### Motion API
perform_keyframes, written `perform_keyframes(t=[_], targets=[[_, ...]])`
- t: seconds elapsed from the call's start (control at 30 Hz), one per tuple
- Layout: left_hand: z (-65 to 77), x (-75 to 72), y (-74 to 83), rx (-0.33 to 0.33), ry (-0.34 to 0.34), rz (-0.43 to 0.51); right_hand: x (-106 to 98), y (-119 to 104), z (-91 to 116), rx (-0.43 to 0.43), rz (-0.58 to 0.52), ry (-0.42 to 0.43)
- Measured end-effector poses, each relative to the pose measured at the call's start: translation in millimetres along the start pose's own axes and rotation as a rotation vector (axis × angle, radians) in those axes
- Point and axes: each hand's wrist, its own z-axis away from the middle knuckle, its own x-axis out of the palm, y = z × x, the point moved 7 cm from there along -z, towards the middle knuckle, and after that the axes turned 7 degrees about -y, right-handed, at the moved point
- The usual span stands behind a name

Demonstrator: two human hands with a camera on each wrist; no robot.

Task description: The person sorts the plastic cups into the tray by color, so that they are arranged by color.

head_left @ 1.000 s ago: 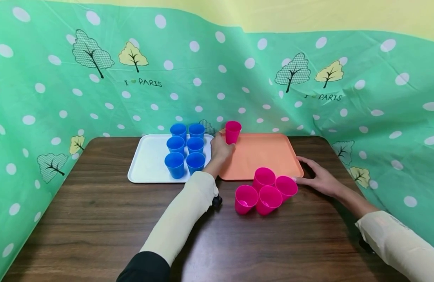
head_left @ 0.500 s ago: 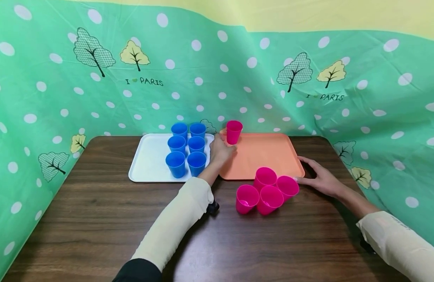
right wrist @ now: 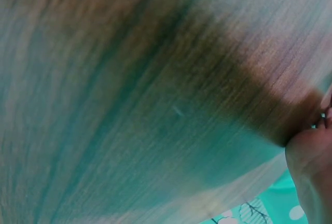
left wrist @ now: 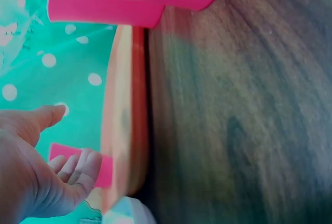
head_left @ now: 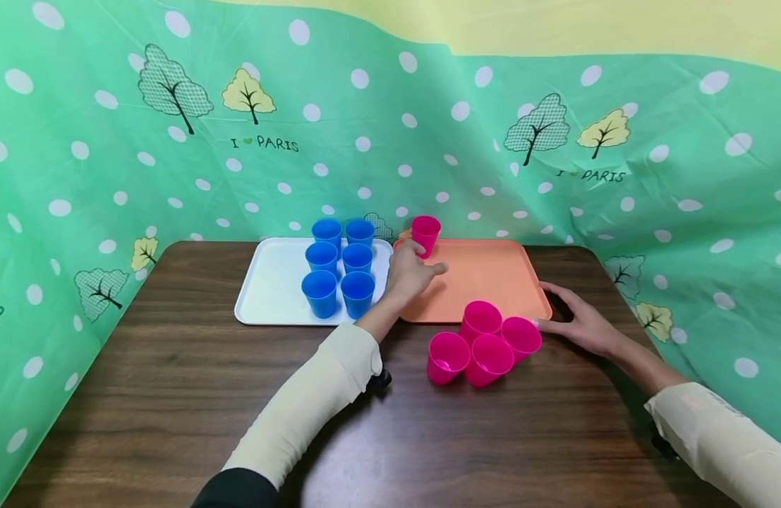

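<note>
Bright pink, one lone cup (head_left: 425, 234) stands upright on the orange tray (head_left: 492, 275), between ten and eleven o'clock if you take that tray as the dial and twelve as the patterned curtain (head_left: 365, 127). Close by it, towards nine, is the left hand (head_left: 410, 274); its thumb sticks out and its fingers are loose, wrapped round nothing. From where I stand I can't tell whether a fingertip touches the cup. At four, the right hand (head_left: 583, 322) rests at the tray's near corner, fingers fairly straight, thumb apart; I'd guess it's there to keep the tray from sliding. Four more pink cups (head_left: 489, 356) are bunched upright on the table (head_left: 174, 395) at six, close to the tray's front edge, probably for easy reach. Out past nine lies the white tray (head_left: 269, 282), bearing six blue cups (head_left: 357, 259) in two columns of three on its three o'clock side. Such even rows look deliberate, as does the lone cup's corner spot.
</note>
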Motion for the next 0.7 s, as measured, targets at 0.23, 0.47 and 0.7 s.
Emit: perform_keyframes(t=[0.23, 0.47, 0.7], targets=[[35.9, -2.8, 37.5, 0.05, -0.089, -0.029, 0.1, 1.7, -0.9, 0.005, 0.002, -0.004], [52.2, 3.8, 60.7, 0.146, -0.213, -0.094, 0.2, 2.3, -0.7, 0.009, 0.002, -0.001], [70.0, 13.9, 84.9, 0.231, -0.326, -0.206, 0.1, 1.6, -0.5, -0.009, 0.007, 0.001]])
